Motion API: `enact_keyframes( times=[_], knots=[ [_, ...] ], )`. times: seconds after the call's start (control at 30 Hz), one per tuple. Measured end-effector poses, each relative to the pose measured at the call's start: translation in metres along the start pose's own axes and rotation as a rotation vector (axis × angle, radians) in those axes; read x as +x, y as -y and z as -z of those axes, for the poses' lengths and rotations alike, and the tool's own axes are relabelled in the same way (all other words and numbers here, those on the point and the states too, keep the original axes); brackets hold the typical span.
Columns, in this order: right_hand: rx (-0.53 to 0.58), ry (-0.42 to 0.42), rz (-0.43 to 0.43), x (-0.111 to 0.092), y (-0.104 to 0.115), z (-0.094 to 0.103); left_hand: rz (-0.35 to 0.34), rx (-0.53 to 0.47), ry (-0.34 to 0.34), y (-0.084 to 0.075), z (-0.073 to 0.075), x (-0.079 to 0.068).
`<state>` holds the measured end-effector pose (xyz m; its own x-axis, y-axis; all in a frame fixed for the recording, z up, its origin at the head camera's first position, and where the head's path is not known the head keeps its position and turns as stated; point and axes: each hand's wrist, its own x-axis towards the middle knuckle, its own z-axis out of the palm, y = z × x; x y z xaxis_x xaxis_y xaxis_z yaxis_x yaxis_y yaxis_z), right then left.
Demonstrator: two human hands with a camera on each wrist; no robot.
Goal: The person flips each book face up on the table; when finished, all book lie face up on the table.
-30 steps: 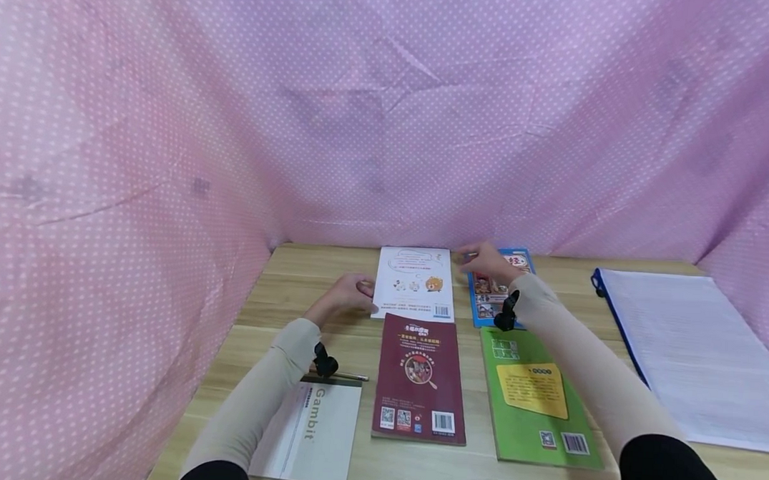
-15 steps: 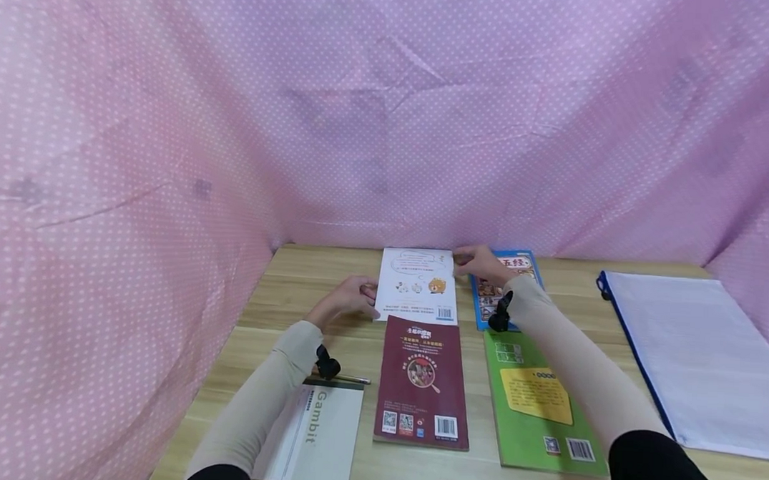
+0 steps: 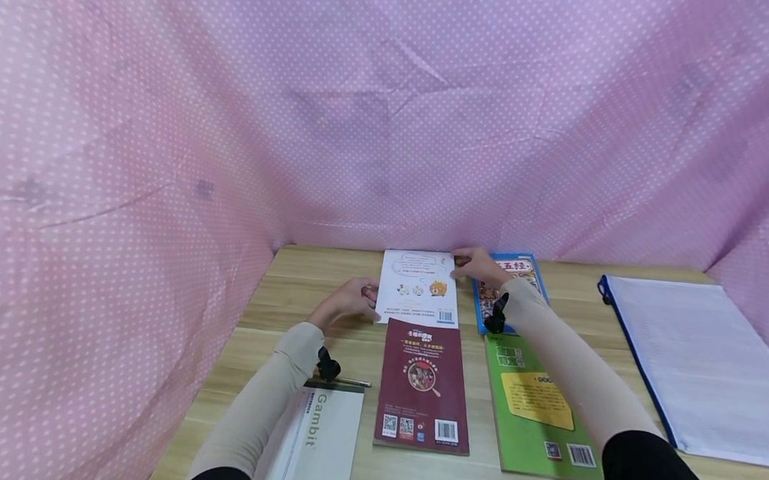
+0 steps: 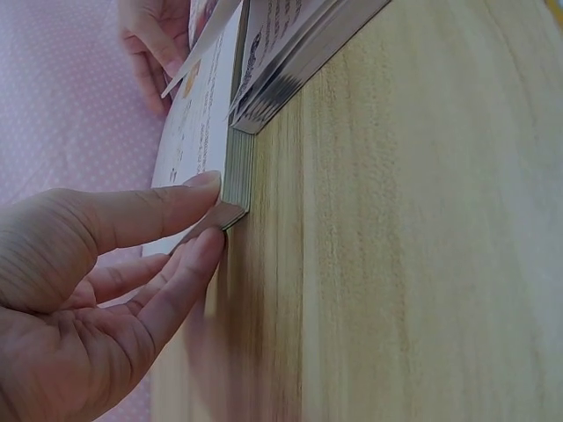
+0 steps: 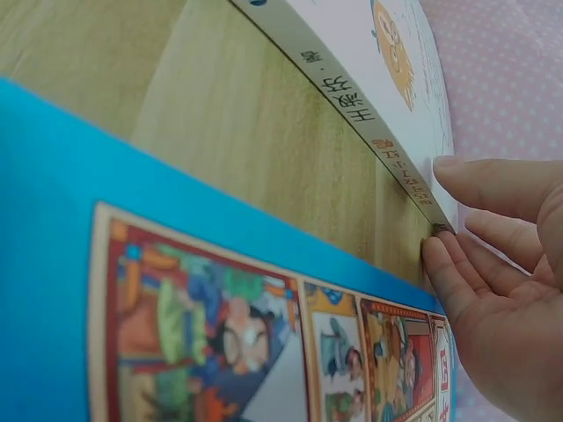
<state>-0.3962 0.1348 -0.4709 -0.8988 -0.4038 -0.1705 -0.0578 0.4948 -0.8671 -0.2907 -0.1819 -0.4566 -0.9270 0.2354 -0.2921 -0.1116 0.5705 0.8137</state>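
A white paperback book point(image 3: 415, 277) with small cartoon animals lies at the back of the table, between the two hands. My left hand point(image 3: 348, 299) pinches its near left corner; in the left wrist view the thumb sits over the cover and the fingers point(image 4: 207, 251) at the lower edge. At the far right corner, my right hand point(image 3: 480, 266) holds the spine side, thumb on top and fingertips low against the spine in the right wrist view. Directly in front lies a maroon book point(image 3: 423, 410). A blue comic-style book point(image 3: 517, 264) lies partly under the right forearm.
A green book point(image 3: 511, 446) lies in front of the blue one. At the front left are a cream notebook point(image 3: 327, 438) and a pen point(image 3: 355, 383), partly covered by the left arm. A white zip pouch point(image 3: 689, 353) with blue trim lies on the right. Pink dotted cloth point(image 3: 389, 126) hangs behind.
My right hand has moved left from the gap beside the blue book onto the white book's right edge. The left hand has closed in on its near left corner.
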Motion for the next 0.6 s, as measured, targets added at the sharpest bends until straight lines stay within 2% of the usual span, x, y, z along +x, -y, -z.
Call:
enact_keyframes(
  times=[0.33, 0.6],
  knots=[
    [-0.01, 0.012, -0.019, 0.0007, -0.0002, -0.0025, -0.017, 0.01, -0.005, 0.0033, -0.0001, 0.0005],
    [0.044, 0.059, -0.019, 0.0022, -0.0084, 0.0006, -0.015, 0.019, -0.001, 0.0051, 0.0001, 0.0032]
  ],
)
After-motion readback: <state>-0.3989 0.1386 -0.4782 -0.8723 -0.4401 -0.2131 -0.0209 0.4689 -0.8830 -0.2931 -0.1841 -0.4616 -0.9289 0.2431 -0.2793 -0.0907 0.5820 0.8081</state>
